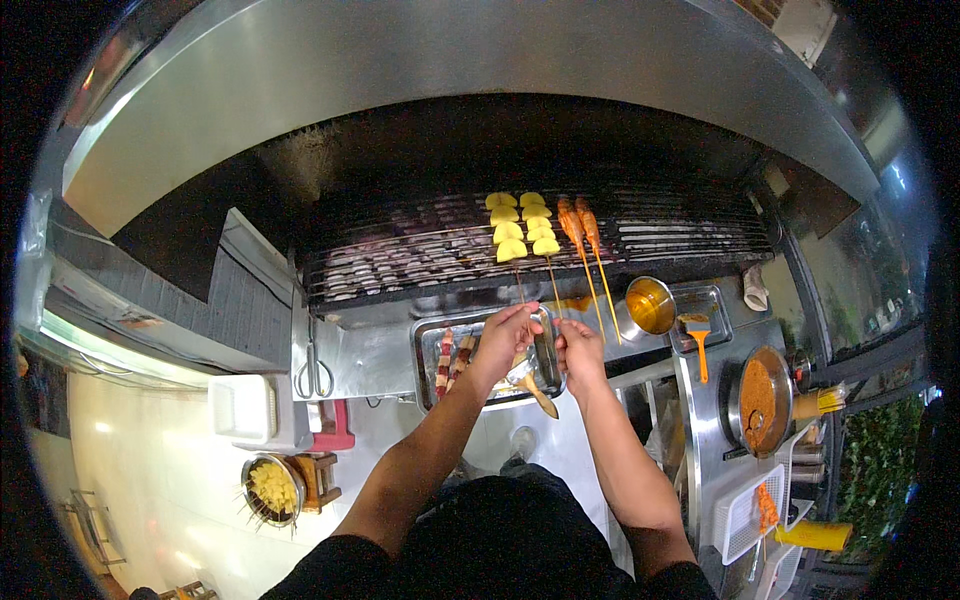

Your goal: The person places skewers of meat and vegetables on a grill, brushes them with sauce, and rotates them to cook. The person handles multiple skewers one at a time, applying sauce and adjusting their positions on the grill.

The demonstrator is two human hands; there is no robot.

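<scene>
My left hand [512, 335] pinches the stick of the left skewer of yellow slices [506, 227], which look like potato. The stick of a second such skewer [541, 225] is between the fingers of my right hand [579, 346]. Both rows of slices lie on the bars of the charcoal grill [390, 259]. Just right of them lie two reddish-orange meat skewers [580, 229], their sticks pointing towards me. Under my left hand a metal tray [424, 367] holds skewers of red and pale pieces [444, 364] and a wooden-handled brush [541, 397].
A metal cup of orange oil [651, 306] and an orange brush [699, 349] on a small tray stand at right, above a bowl of reddish powder [761, 397]. Scissors [313, 371] lie left. A bowl of yellow skewers [271, 487] sits lower left. A steel hood [480, 52] overhangs the grill.
</scene>
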